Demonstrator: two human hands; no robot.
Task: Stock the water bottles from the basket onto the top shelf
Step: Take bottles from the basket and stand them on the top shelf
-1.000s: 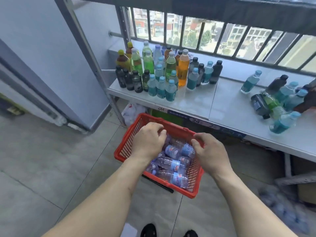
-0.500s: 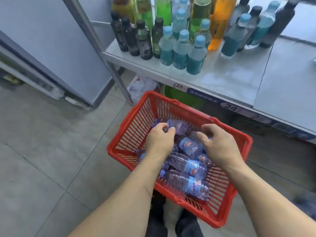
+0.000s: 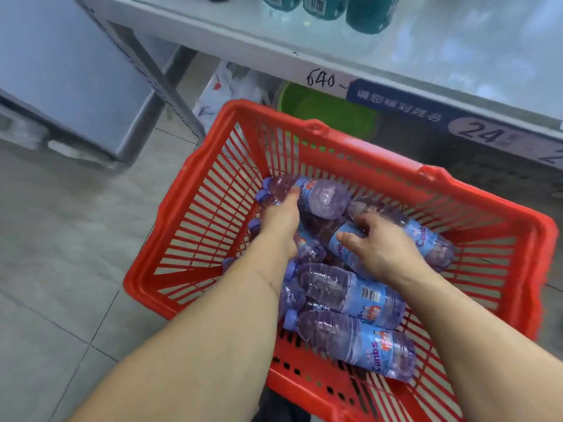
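A red plastic basket stands on the floor and holds several clear water bottles with blue labels and purple caps, lying on their sides. My left hand is down among them, its fingers curled round the neck end of a far bottle. My right hand lies over another bottle, fingers bent round its body. Two more bottles lie nearer me. The top shelf runs across the upper part of the view, above the basket.
Teal-labelled bottles stand at the shelf's far edge. A shelf leg slants down to the left of the basket. Under the shelf sit a green bucket and a white bag. Grey floor tiles spread to the left.
The view has dropped closer to the basket. Both hands have sunk deeper among the bottles and have closed on one each.
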